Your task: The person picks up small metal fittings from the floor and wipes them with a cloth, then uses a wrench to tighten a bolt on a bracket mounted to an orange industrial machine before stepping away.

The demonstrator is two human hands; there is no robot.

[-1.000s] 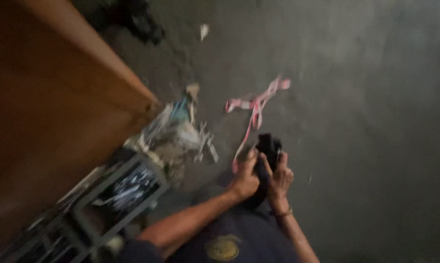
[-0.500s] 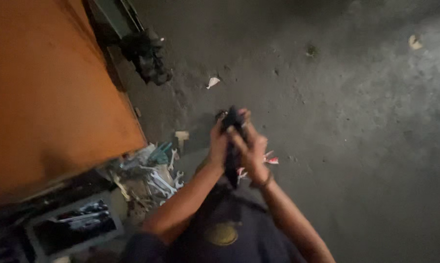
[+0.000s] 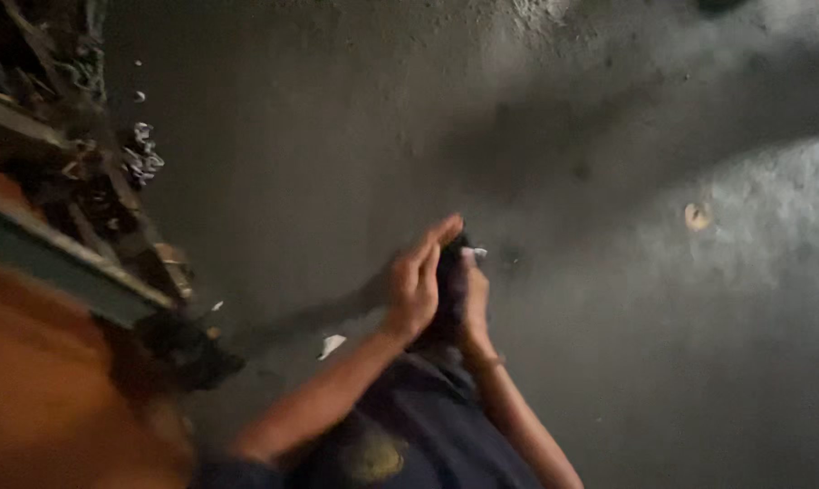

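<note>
Position: the dark object (image 3: 450, 272) is between your two palms, in front of your chest, above the grey concrete floor (image 3: 609, 181) | Axis: cannot tell, blurred | Left hand (image 3: 416, 282): fingers straight, pressed flat on it | Right hand (image 3: 473, 294): fingers curled around it, equally near | Look: small, black, mostly hidden.

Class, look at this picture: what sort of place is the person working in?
Probably a workshop or storeroom floor: bare, gritty concrete floor, an orange wooden bench with cluttered scrap beside it, scattered debris.
</note>
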